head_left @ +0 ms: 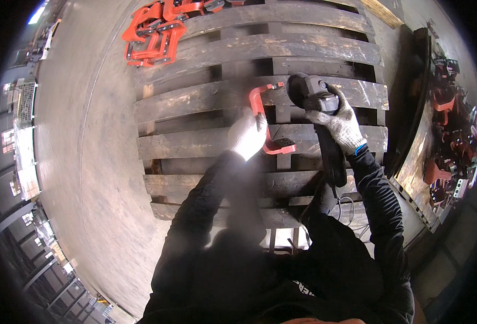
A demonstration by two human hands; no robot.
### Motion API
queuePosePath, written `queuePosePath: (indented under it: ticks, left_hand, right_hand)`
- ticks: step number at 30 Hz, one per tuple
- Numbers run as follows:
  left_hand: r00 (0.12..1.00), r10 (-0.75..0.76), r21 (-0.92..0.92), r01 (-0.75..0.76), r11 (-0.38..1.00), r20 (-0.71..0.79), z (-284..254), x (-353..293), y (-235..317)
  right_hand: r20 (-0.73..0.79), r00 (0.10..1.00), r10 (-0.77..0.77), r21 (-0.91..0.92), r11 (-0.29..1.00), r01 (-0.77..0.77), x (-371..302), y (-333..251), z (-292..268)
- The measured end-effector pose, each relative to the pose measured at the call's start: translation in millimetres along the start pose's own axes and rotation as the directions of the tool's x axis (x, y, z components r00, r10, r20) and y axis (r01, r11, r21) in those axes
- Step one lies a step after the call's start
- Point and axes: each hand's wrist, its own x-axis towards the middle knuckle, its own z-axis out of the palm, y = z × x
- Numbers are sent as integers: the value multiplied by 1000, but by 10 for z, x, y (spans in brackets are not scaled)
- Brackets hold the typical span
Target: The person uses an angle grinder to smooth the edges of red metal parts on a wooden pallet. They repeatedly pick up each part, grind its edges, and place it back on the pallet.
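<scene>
The left hand [247, 132], in a pale glove, is closed around the middle bar of a red bracket [257, 100]; glare on the glove hides the exact set of the fingers. The bracket is over the slats of a wooden pallet [187, 144], its two bent ends pointing right, one far from the person and one near. Whether it rests on the wood or is slightly raised cannot be told. Gripping the bar at mid-length appears to steady the part while leaving both ends exposed. The right hand [342, 124], also gloved, is curled around the body of a dark grinder [315, 97], close behind its round head; the handle slopes back toward the person's legs. This forward hold probably gives control of the head, which stands just beside the bracket's far end, apparently with a gap between. A cord [353, 207] lies in loops at the pallet's near right, seemingly behind the tool and away from its head. A pile [155, 38] of similar red parts occupies the pallet's far left corner, presumably to leave the middle slats for handling. More red parts [443, 102] lie at far right, beyond a board [415, 143].
</scene>
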Motion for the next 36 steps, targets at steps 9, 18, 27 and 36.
queuePosePath:
  ticks: [9,18,27,36]
  left_hand:
    - [990,-141,-11,141,990,-15,-172,11,261]
    - [994,-104,42,104,994,15,-270,0,344]
    - [983,-161,-9,163,987,87,-279,-4,297]
    - [997,-67,-79,63,995,-42,-50,-44,102]
  right_hand:
    - [23,1000,10,-12,1000,-10,-20,-130,-3]
    - [-12,1000,8,-88,996,-9,-54,-228,35]
    - [27,995,98,120,988,-101,-67,-117,-99]
    - [228,935,270,372,864,-340,-54,-115,-132]
